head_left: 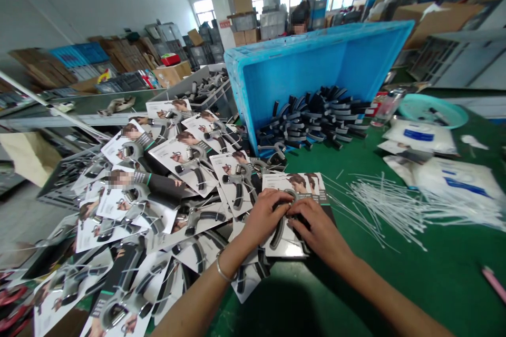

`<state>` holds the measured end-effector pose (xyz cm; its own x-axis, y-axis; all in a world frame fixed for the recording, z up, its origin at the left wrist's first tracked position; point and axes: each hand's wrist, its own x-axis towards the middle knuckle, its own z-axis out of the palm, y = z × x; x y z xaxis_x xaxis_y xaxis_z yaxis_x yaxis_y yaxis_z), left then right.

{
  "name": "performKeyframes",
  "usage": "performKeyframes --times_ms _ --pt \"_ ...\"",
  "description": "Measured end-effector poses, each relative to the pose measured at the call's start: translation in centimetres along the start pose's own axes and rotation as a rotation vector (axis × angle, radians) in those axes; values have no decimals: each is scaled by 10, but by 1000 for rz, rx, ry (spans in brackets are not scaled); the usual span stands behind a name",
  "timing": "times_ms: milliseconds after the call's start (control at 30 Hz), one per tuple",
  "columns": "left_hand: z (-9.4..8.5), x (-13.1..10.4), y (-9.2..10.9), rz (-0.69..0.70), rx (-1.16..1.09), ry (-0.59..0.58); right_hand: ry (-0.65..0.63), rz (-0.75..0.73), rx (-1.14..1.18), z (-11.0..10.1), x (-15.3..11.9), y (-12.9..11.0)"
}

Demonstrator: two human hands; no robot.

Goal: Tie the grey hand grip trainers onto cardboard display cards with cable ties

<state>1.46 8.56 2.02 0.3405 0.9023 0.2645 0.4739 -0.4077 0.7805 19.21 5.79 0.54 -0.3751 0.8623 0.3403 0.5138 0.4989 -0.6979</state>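
Observation:
A hand grip strengthener [279, 233] with grey and black handles lies on a printed backing card [290, 248], on top of a small stack of such cards. My left hand [265, 217], a bangle at its wrist, has its fingers closed over the strengthener's upper left side. From the right, my right hand [316, 225] closes its bent fingers on the same strengthener, thumbs close together. The fingers partly hide the strengthener's spring end. Left of my hands spreads a heap of carded grip strengtheners [193, 166], held on with white ties.
A blue crate [241, 84] tipped on its side holds many loose grip strengtheners [316, 116]. White cable ties [387, 205] lie scattered to the right, beside plastic bags [454, 181] and a turquoise tray [454, 114]. A person [300, 18] is behind the crate.

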Motion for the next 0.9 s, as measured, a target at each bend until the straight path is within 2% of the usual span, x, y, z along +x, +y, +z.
performKeyframes --times_ms 267,500,900 --pt "11 -7 -13 38 -61 130 96 34 154 5 11 5" --pt "19 -12 -21 63 -73 184 136 58 46 8 7 7" --pt "22 -15 -22 57 -78 217 26 -5 -71 11 2 8"
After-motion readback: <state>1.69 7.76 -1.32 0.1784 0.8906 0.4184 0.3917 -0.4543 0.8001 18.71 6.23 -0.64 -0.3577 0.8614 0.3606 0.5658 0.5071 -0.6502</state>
